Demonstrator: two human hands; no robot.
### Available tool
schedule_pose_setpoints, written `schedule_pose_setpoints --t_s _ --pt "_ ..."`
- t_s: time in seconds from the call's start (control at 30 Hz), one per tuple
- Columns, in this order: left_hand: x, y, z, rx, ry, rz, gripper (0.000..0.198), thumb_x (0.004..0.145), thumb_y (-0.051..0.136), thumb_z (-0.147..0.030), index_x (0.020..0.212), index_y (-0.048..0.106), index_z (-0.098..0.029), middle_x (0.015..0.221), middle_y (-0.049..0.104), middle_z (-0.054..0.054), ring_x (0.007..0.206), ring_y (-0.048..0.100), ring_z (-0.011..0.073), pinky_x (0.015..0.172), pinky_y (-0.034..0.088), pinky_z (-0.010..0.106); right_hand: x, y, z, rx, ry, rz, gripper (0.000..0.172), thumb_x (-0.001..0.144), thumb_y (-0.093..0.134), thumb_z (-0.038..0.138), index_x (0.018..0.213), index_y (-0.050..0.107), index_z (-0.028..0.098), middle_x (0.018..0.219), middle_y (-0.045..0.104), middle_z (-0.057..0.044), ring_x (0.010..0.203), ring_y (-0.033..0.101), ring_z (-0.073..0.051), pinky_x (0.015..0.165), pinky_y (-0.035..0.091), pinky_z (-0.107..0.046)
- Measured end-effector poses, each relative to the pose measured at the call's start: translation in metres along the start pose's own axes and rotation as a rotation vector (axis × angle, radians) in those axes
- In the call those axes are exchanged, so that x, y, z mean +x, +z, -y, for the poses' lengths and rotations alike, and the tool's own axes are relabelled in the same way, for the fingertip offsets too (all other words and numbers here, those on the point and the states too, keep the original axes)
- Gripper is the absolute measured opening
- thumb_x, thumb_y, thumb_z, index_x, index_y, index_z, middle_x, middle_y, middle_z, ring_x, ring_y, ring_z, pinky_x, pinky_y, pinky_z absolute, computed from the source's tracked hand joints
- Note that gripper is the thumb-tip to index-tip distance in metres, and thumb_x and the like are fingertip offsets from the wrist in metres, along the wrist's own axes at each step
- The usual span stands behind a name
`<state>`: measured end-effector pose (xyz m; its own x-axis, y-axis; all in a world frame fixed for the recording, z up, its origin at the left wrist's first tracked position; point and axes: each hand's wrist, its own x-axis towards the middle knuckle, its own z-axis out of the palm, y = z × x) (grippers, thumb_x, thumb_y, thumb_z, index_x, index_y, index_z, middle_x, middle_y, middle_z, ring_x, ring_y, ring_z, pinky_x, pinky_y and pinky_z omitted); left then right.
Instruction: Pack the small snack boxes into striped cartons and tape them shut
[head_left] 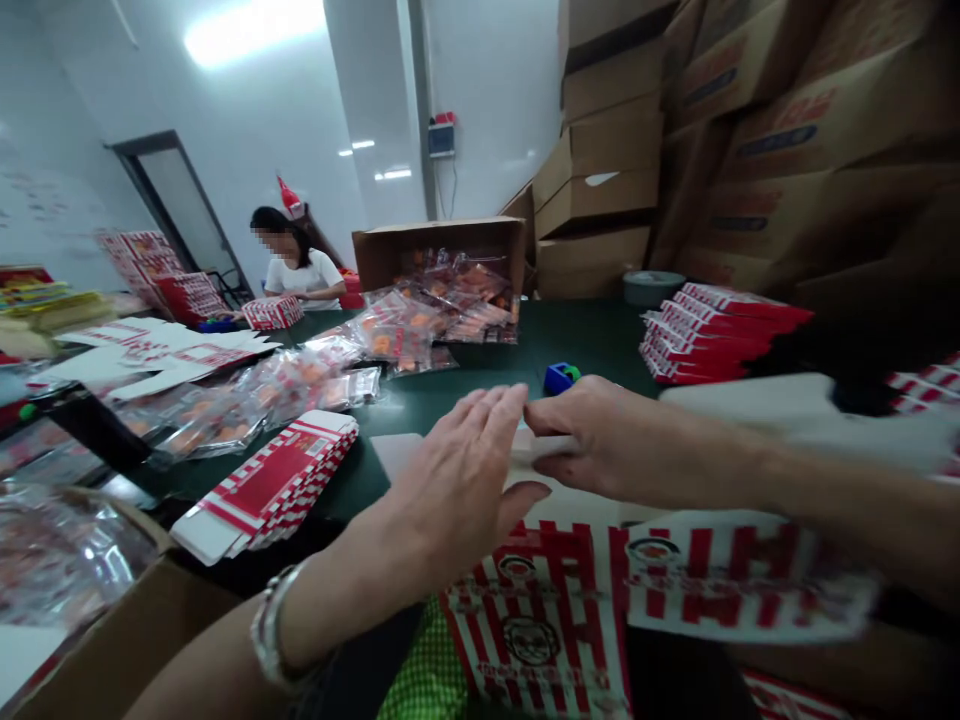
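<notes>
A red-and-white striped carton (536,610) with a printed face stands upright close to my body, its white flaps opened out at the top. My left hand (461,470) is over its top left side, fingers stretched out and thumb apart. On the right, my right hand (600,440) has its fingers closed on a white flap of the same carton. A printed side panel (735,580) spreads out to the right under my right forearm. Just beyond my hands a blue tape dispenser (559,378) lies on the dark green table (592,330).
Flat striped cartons (277,480) are stacked at left, beside plastic-wrapped packets (292,385). More packets spill from a cardboard box (442,230) at the back. Red cartons (712,330) and brown boxes (810,150) pile up at right. A person (307,265) sits across the table.
</notes>
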<state>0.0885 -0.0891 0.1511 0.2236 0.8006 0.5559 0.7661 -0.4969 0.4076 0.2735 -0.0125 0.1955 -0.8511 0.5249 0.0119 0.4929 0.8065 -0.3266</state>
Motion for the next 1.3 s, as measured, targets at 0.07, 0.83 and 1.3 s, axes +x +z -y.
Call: schedule_pose_setpoints --t_s 0.07,0.83,1.3 --pt "-0.012 0.022 -0.009 0.102 -0.002 0.130 0.043 0.077 0.073 -0.024 0.117 0.057 -0.017 0.102 0.070 0.010 0.094 0.067 0.0270 0.081 0.055 0.040 0.000 -0.012 0.001 0.075 -0.002 0.092 0.013 0.078 0.059 0.022 0.066 0.055 0.019 0.059 0.053 0.004 0.051 0.044 -0.008 0.046 0.031 -0.023" --pt "0.007 0.005 0.007 0.279 0.466 -0.015 0.012 0.089 0.058 -0.014 0.100 0.061 -0.013 0.087 0.071 0.006 0.075 0.064 0.0204 0.065 0.054 0.033 -0.056 -0.075 -0.020 -0.083 0.465 0.333 0.007 0.075 0.065 0.017 0.078 0.070 0.013 0.069 0.066 0.001 0.064 0.061 -0.012 0.058 0.042 -0.022" --pt "0.027 -0.005 -0.060 0.296 0.379 0.394 0.016 0.094 0.052 -0.029 0.099 0.062 -0.018 0.077 0.068 0.003 0.073 0.064 0.0177 0.065 0.045 0.027 0.045 -0.062 -0.013 -0.536 0.392 -0.261 0.032 0.087 0.049 0.021 0.094 0.069 -0.003 0.095 0.070 -0.016 0.099 0.065 -0.024 0.084 0.045 -0.028"
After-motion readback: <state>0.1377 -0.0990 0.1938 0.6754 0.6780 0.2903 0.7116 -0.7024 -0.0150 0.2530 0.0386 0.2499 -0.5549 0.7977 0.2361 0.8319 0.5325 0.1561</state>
